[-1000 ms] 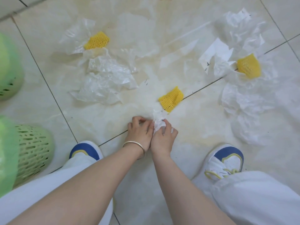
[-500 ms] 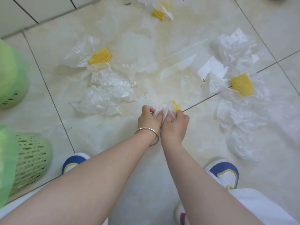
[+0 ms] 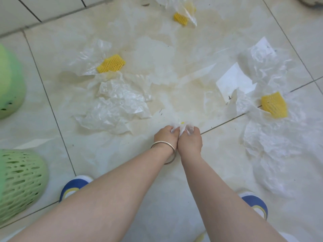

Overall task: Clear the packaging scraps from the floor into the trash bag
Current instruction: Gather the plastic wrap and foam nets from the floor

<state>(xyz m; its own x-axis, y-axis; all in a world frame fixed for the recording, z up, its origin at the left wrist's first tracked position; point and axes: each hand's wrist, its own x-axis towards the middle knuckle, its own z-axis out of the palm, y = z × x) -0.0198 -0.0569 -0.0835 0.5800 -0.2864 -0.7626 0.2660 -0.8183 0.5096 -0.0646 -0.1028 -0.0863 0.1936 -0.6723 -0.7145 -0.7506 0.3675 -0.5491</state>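
Observation:
My left hand (image 3: 166, 137) and my right hand (image 3: 190, 139) are pressed together low over the floor, both clenched on one bunch of clear plastic wrap (image 3: 182, 127). A speck of yellow foam net (image 3: 182, 122) shows inside the bunch. More scraps lie around: crumpled plastic (image 3: 115, 109) to the left with a yellow foam net (image 3: 111, 63) behind it, plastic sheets (image 3: 272, 142) to the right with a yellow net (image 3: 274, 104) and white paper (image 3: 235, 80), and another yellow net (image 3: 180, 18) at the far top. No trash bag is in sight.
Two green perforated baskets stand at the left edge, one (image 3: 19, 182) near my left shoe (image 3: 74, 186) and one (image 3: 10, 84) farther back. My right shoe (image 3: 256, 203) is at the lower right. The floor is pale glossy tile.
Both hands have gathered the plastic around the middle yellow net, which lay exposed a second ago and is now almost fully wrapped. The view has shifted forward, showing more scraps at the top.

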